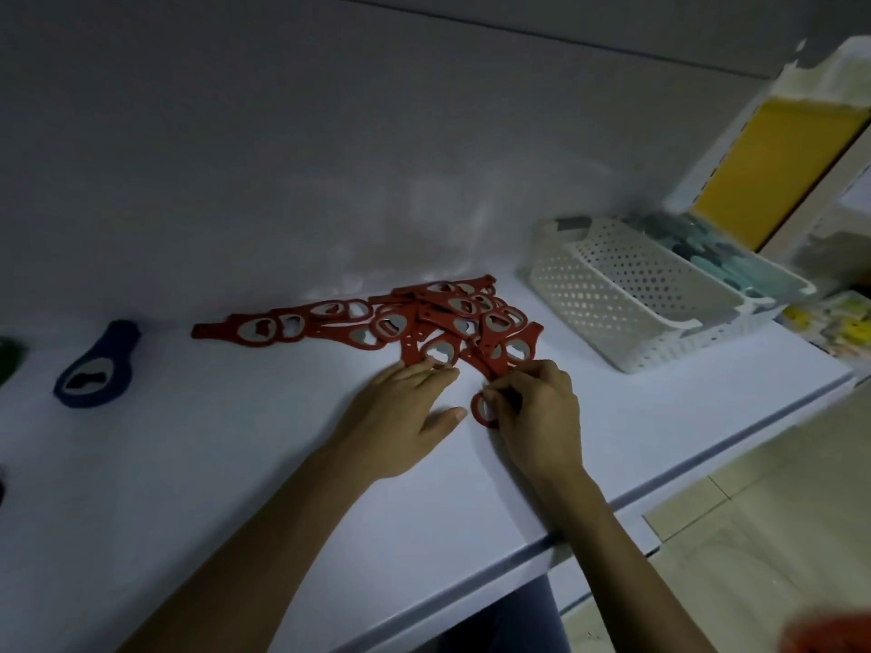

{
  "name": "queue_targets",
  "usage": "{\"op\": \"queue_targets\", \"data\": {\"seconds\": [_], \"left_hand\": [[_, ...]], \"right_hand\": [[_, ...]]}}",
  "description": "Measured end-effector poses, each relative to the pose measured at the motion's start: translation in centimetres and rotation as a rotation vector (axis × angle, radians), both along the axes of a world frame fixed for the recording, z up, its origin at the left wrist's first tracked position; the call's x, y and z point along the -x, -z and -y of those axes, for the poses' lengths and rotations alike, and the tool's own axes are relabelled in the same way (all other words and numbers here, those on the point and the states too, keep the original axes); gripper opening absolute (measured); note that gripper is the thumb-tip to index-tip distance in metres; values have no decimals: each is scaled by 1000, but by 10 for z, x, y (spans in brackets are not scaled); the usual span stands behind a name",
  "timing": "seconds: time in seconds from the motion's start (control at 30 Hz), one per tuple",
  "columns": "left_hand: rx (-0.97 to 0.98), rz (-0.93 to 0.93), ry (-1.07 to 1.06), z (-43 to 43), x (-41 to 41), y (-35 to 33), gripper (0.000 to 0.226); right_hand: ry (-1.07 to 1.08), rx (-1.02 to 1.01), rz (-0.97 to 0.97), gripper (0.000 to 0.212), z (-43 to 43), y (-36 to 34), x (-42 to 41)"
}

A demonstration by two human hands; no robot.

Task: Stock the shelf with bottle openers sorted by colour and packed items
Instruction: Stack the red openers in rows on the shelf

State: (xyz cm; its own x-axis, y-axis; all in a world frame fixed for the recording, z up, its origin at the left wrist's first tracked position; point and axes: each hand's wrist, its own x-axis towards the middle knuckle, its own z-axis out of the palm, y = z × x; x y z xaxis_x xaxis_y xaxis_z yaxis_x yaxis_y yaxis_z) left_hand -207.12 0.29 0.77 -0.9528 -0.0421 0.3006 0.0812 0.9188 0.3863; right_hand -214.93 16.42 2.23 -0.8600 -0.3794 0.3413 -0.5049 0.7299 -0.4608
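Head view: white perforated basket [612,294] sits at the right end of the white shelf top [235,464]. Teal and grey pieces are heaped at its far end, too blurred to identify. Behind it a second white container [735,148] stands tilted, showing a yellow panel. Yellow packed items [839,327] lie just past the basket at the frame's right edge, blurred. Red bottle openers [424,322] lie in a loose overlapping pile mid-shelf, trailing left. A single blue bottle opener [96,369] lies well apart to the left. Left hand [405,417] lies flat, palm down, fingers straight, thumb splayed, fingertips touching the pile's near edge and holding nothing. Right hand [532,407] has its fingers curled, pinching one red opener [476,412] just in front of the pile, ring end showing.
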Motion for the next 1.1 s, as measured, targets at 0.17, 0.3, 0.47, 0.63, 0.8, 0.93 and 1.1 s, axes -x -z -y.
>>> {"op": "queue_targets", "data": {"seconds": [0.17, 0.3, 0.47, 0.63, 0.8, 0.93, 1.1], "left_hand": [[-38, -30, 22, 0, 1, 0, 53], [-166, -66, 27, -1, 3, -5, 55], [-686, -199, -108, 6, 1, -15, 16], [-911, -279, -284, 17, 2, -15, 15], [-1115, -353, -354, 20, 2, -17, 11], [-1202, -400, -358, 20, 1, -18, 13], [-1601, -460, -440, 28, 4, -18, 12]], "right_hand": [[3, 23, 21, 7, 2, -6, 2], [-81, 249, 247, 12, 13, -24, 3], [-225, 745, 680, 10, 31, -41, -1], [-343, 777, 757, 13, 46, -36, 1], [-361, 701, 596, 9, 48, -20, -1], [-244, 705, 427, 22, 44, -8, 1], [-294, 193, 48, 26, 50, 1, -8]]}}
